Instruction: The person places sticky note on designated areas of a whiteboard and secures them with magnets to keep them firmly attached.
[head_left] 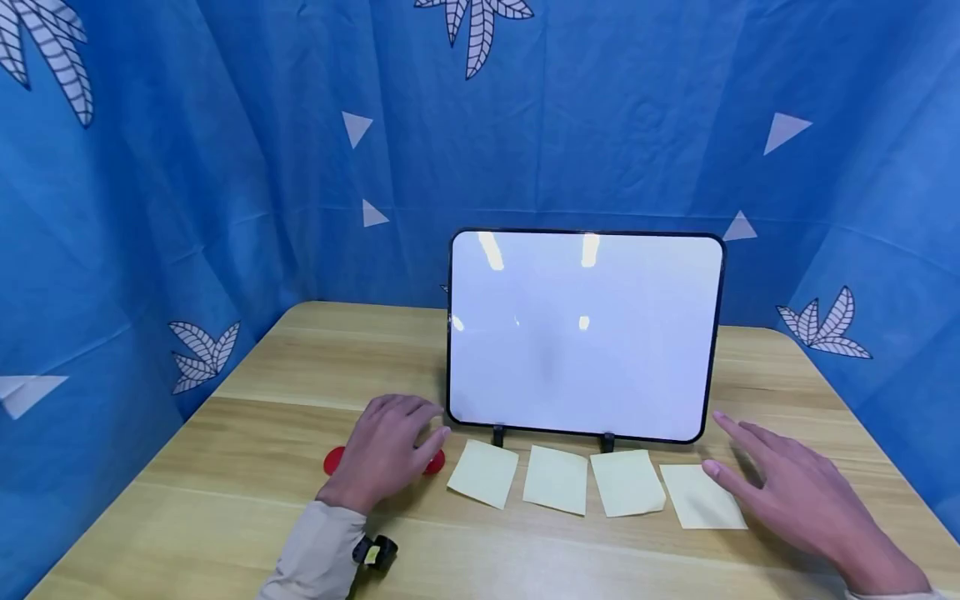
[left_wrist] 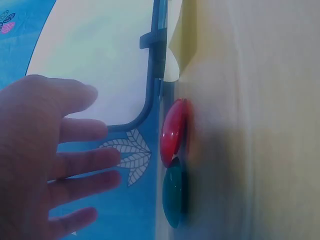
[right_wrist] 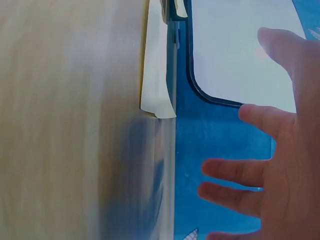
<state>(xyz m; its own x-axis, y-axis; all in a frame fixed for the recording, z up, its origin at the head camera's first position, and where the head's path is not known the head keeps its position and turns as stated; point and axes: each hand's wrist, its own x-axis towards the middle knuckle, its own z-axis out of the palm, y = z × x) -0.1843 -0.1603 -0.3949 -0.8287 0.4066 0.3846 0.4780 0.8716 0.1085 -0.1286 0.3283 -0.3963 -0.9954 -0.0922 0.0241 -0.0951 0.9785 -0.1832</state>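
My left hand [head_left: 386, 454] hovers over the table's left part with fingers spread and nothing in its grasp. Glossy red rounded pieces [head_left: 435, 462] peek out on both sides of it in the head view. From the left wrist, a red domed piece [left_wrist: 173, 132] and a green domed piece [left_wrist: 172, 195] lie on the tabletop, apart from the fingers. On the other side, my right hand [head_left: 802, 500] holds nothing, its fingers extended; it overlaps the rightmost pale yellow paper note [head_left: 697, 500] in the head view.
A black-framed whiteboard [head_left: 585, 350] stands upright on black feet [head_left: 607, 442] at the table's back. Several pale yellow notes [head_left: 555, 479] lie in a row before it. Blue patterned cloth [head_left: 600, 150] hangs behind and along both sides of the wooden table [head_left: 225, 500].
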